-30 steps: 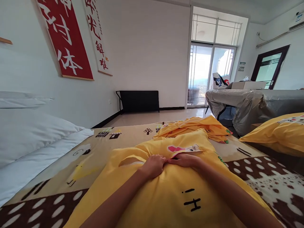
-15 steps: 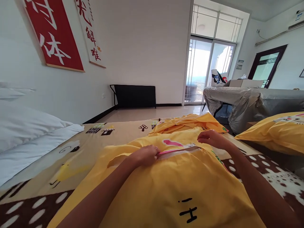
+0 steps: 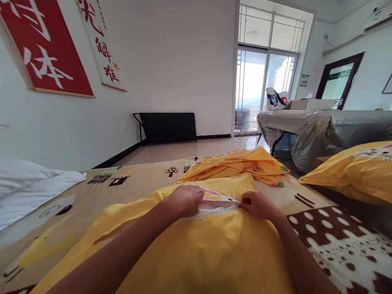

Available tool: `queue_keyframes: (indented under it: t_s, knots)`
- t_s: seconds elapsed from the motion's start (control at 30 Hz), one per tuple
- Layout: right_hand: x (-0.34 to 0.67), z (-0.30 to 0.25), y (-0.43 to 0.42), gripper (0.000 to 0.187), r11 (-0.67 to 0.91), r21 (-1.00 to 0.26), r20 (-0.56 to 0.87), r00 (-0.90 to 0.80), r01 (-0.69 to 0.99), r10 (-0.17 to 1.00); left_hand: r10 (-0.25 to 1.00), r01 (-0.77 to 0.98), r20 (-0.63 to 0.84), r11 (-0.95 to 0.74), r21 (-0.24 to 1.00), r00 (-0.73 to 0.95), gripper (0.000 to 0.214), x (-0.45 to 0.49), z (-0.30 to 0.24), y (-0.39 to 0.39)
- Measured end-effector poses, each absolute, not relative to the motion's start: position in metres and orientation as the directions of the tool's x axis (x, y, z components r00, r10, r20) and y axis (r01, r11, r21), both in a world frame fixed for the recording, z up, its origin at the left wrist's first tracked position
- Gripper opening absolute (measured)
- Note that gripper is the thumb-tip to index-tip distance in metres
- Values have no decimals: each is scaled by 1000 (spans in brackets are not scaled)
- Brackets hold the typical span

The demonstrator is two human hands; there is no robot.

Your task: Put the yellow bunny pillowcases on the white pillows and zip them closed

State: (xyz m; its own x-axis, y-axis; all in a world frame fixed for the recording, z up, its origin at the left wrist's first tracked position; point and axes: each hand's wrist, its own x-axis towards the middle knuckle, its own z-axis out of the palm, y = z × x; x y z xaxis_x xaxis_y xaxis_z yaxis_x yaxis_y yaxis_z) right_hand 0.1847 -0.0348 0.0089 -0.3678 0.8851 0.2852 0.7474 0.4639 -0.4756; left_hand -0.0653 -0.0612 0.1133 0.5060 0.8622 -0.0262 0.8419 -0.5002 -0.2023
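A yellow pillowcase (image 3: 208,249) with a pink-and-white rabbit print lies before me on the patterned blanket. White cloth (image 3: 219,209) shows in its long opening. At the left part of that opening, my left hand (image 3: 187,200) is closed on the pillowcase's edge. My right hand (image 3: 255,204) pinches the edge at the opening's right end, thumb and fingers together. The fabric between both hands is drawn out sideways. Just beyond lies a second, crumpled yellow pillowcase (image 3: 235,161) with carrot prints, touched by neither hand.
The patterned blanket (image 3: 147,173) spreads beneath everything. White bedding (image 3: 36,183) lies at the left, and a plump yellow pillow (image 3: 358,173) at the right. Farther off are a plastic-covered table (image 3: 306,118) with boxes and a folded black frame (image 3: 167,127) against the wall.
My right hand has come down and left from above the cloth and now grips the opening's edge. My left hand keeps its hold. The view has turned slightly right.
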Motion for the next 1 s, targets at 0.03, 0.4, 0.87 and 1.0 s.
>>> queue_keyframes:
  t_s: [0.03,0.4,0.87,1.0]
  knots:
    - [185,10,-35,13,467,-485,293,-365,740,883,826,808,13,-548,-218,563,24,-51,115,-62]
    - [198,23,-35,16,501,-537,348,-364,678,864,798,798,28,-602,5,602,25,26,48,-65]
    - [197,22,-29,14,497,-589,424,-279,638,862,896,868,127,-443,225,425,29,35,51,-39]
    - [197,22,-31,13,508,-609,422,-294,610,858,883,875,126,-466,129,452,28,37,62,-42]
